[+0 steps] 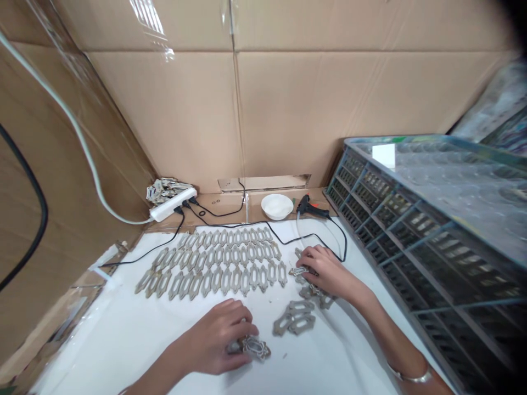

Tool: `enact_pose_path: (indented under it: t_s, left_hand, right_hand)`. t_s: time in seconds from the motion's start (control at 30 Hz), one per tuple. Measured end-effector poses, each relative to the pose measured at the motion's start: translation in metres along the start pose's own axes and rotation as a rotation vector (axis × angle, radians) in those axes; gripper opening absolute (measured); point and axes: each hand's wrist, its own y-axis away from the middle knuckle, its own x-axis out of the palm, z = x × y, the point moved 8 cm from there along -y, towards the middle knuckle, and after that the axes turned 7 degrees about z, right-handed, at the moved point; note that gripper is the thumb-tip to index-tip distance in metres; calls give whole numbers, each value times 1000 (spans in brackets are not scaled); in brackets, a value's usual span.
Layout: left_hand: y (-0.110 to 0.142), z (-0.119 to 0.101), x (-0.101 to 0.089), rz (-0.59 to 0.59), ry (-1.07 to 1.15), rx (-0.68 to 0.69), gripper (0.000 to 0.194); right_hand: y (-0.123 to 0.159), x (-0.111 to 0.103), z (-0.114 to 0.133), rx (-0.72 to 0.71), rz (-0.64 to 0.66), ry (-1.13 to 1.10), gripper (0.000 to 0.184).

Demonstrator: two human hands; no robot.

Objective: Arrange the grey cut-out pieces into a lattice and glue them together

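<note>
Desk (123, 334) white-topped, backed by a cardboard wall (177, 109). Clock face laid on it: centre between the two hands, 12 at the wall.

Left hand (224, 334), 8 o'clock: grip closed, a small ornate piece (256, 348) pinched between thumb and fingers, its scrolled end facing 4.

Right hand (325, 269), 2 o'clock: fingers curled over a metal piece (299, 271) at their tips; from where I stand I cannot tell whether the grip clasps it or merely touches it. More grey pieces (328, 301) partly under this hand. Bracelet (415, 378) on the wrist.

Between 9 and 12: grey openwork frames (226, 255) in three rows, long axes pointing roughly toward the wall. At 4: a loose cluster of similar frames (293, 320), touching one another.

Along the wall: power strip (171, 206) at 10, plugs seated, heaped ornaments (164, 189) just behind it; white bowl (277, 207) at 12; black glue gun (313, 208) at 1, lying on its side.

At 3: large plastic crate (382, 219).
</note>
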Motion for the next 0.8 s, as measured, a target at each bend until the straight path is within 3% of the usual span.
enact_pose_path:
  t_s: [0.2, 0.57, 0.8]
  left_hand:
    - [-3, -5, 0, -22, -4, 13, 18]
    - [1, 0, 0, -99, -16, -3, 15]
    - [0, 0, -9, -178, -26, -9, 14]
  right_hand:
    - [-3, -3, -1, 11, -47, -23, 29]
    - [-10, 1, -18, 158, -217, -309, 27]
    - [-16, 7, -16, 235, -302, -248, 28]
